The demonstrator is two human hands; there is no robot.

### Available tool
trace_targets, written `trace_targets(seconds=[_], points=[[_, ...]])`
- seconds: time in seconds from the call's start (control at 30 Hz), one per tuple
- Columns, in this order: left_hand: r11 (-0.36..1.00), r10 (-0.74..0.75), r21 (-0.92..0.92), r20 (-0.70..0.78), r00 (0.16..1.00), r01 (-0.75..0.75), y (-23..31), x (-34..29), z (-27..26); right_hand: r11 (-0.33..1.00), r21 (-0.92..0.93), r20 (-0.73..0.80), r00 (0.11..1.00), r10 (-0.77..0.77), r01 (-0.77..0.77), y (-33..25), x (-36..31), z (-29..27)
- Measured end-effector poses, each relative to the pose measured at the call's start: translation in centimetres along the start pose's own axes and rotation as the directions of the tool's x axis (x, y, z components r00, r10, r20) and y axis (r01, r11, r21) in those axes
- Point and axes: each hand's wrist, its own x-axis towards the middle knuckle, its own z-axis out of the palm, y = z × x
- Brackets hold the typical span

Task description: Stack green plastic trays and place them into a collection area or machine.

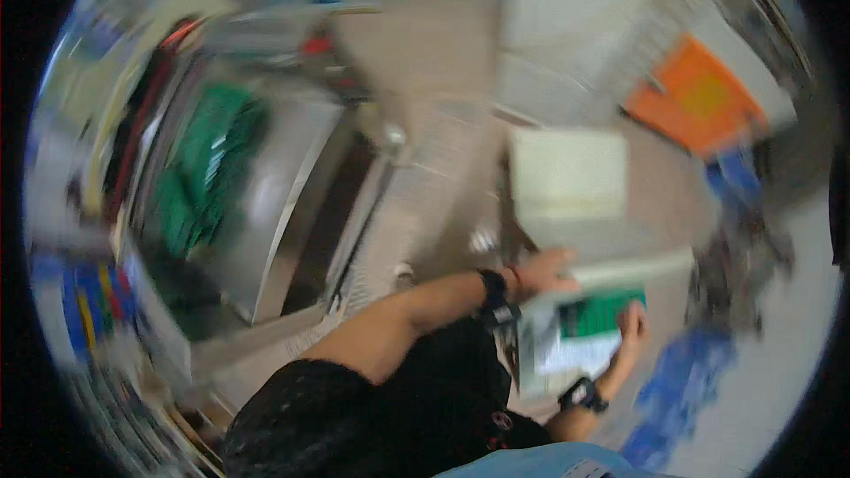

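Everything's motion-blurred. Tan floor (425,44) fills the top, with a big steel counter (266,212) at 9 o'clock carrying green stuff (208,168). An orange sheet (699,97) sits at 2. At 5 o'clock, left hand (544,270) and right hand (630,323) both grip a green-and-white packet (580,336).

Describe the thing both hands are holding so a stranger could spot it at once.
Start at the pale box right of centre and drop down to the two hands. The left hand grips the top edge and the right hand the right side of a flat packet. Its green panel above a white sheet sets it apart from the blue heap beside it.
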Motion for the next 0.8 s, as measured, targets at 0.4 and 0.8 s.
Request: trace_targets(seconds=[0.4,0.8], points=[[0.901,-0.416,-0.386,-0.644,0.642,0.197,-10.5,-28.5,-24.5,0.969,-0.211,0.663,0.748,0.046,0.128,-10.5,-5.8,32.5],[0.415,0.233,-0.035,-0.962,-0.143,0.909,-8.0,-56.2,-44.5,0.878,-0.175,0.983,0.127,0.132,0.446,-15.3,-12.1,57.8]])
